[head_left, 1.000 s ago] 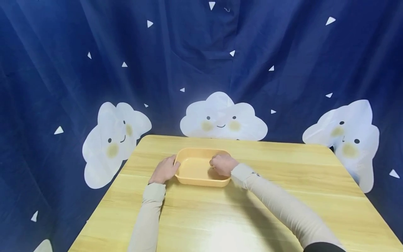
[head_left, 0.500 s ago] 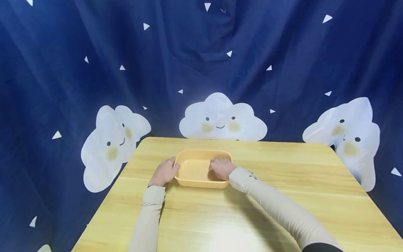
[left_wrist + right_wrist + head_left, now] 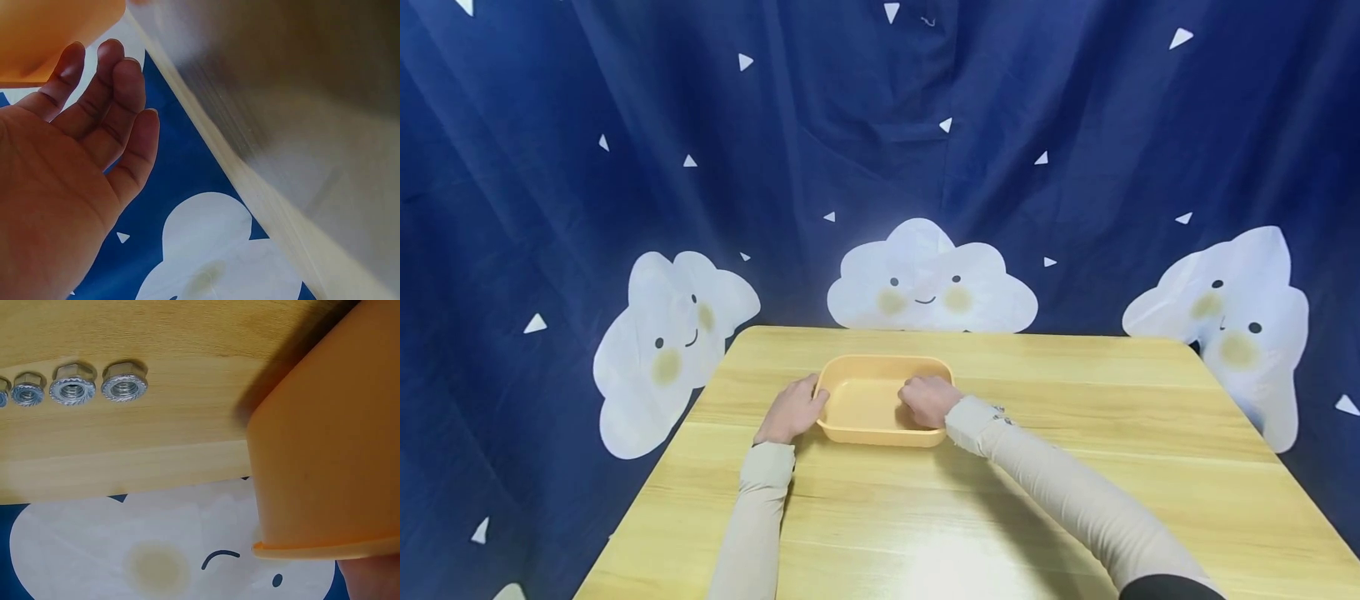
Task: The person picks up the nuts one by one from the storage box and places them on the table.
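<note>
Pinching with the left hand (image 3: 790, 412) a rectangular pale-orange plastic tray (image 3: 882, 437) on a yellow wooden table (image 3: 857, 508); curling the right hand (image 3: 929, 401) inside (any contents impossible to tell); by sweeping low, liable to scatter nearby silver flanged metal nuts (image 3: 72, 384).
</note>
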`<state>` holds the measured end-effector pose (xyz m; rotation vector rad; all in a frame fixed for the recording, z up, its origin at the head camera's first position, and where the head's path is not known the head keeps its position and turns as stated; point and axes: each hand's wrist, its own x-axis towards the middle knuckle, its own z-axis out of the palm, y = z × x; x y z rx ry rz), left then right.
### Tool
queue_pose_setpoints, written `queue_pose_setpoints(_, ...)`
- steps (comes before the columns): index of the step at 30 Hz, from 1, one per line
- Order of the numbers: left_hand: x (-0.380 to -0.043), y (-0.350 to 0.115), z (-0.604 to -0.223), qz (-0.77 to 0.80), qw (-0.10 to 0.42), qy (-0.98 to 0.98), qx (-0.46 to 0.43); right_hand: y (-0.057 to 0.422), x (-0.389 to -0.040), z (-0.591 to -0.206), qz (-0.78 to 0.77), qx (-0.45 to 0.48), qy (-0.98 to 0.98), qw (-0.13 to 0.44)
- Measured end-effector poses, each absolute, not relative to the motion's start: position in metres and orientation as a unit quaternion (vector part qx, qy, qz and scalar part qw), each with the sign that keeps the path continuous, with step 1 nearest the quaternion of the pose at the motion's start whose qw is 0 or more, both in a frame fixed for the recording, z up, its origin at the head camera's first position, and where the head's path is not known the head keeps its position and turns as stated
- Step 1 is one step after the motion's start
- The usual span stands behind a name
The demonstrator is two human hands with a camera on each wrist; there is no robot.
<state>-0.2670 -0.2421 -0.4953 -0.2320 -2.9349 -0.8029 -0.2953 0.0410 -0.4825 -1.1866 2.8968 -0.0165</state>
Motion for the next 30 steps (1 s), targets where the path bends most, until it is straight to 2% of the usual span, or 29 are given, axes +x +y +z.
queue_pose_setpoints(7, -0.2676, -0.2427, -0.4963, -0.261, 0.043, -0.962, -0.072, 0.0411, -0.2973, -0.4838, -0.008, -0.393, 0.919, -0.006)
queue_pose_setpoints(14, -0.2675, -0.2414, -0.4961, -0.258, 0.041, -0.963, -0.067, 0.0423, -0.297, -0.482, -0.02, -0.387, 0.922, 0.013)
queue_pose_setpoints(30, -0.2679, -0.2411, -0.4968, -0.257, 0.036, -0.964, -0.064, 0.0423, -0.2991, -0.4846, -0.016, -0.381, 0.924, 0.014)
